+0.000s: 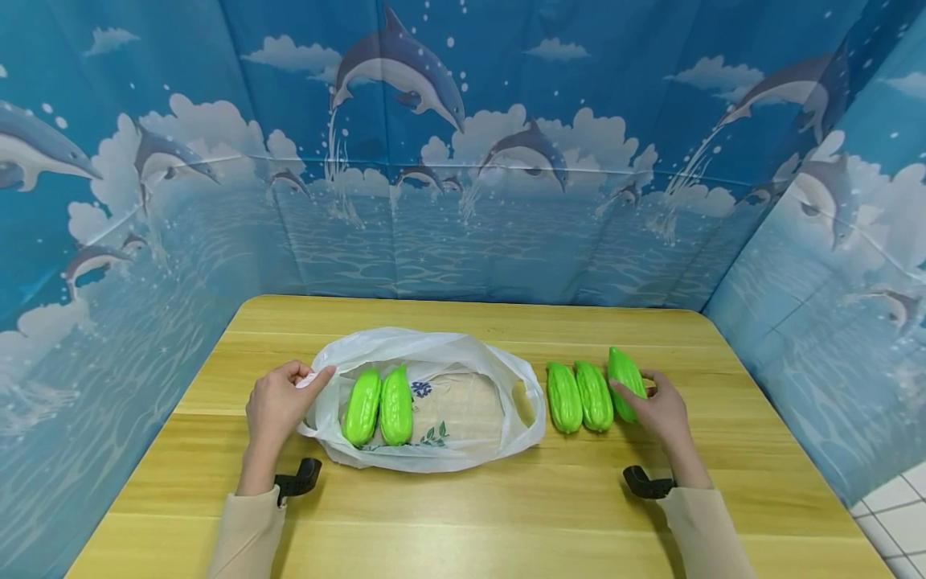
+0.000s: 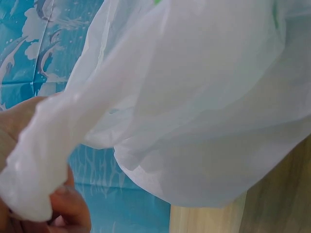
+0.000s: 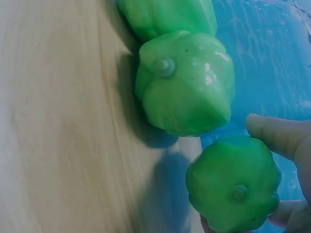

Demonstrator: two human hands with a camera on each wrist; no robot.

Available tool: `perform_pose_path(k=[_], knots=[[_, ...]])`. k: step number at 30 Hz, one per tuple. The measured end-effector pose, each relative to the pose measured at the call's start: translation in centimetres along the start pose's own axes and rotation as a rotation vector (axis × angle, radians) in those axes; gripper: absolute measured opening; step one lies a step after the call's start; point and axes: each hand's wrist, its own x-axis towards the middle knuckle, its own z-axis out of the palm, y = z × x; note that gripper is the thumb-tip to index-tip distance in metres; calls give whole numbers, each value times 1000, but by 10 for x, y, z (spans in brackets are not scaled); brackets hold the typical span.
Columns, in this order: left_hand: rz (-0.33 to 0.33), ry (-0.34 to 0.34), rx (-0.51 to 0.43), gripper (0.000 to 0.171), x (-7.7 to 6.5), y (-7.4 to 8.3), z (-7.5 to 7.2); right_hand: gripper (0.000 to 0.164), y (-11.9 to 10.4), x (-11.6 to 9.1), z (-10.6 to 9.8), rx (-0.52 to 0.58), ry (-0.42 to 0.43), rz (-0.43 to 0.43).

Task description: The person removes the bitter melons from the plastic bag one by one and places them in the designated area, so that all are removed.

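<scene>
White bag (image 2: pixel 204 121) partly hides left hand (image 1: pixel 278 402) (seemingly pinching).

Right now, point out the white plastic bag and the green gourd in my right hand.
White plastic bag (image 1: pixel 441 461): head view, near wall.
Green gourd (image 3: pixel 233 182): right wrist view, rounded end facing camera.

The head view looks forward and down at the table (image 1: pixel 463 531); close-range wrist views share its bag (image 1: pixel 463 461) (left) and gourds (image 1: pixel 595 397) (right).
</scene>
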Motion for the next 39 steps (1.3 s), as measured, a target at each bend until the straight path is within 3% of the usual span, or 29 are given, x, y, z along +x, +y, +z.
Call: perform_pose_path(k=[16,39], knots=[[1,-3,-5,49,0,0,1,89,6,1,4,-48,-18,8],[2,-6,2,49,-1,0,-1,94,10,0,7,-31,-39,40]])
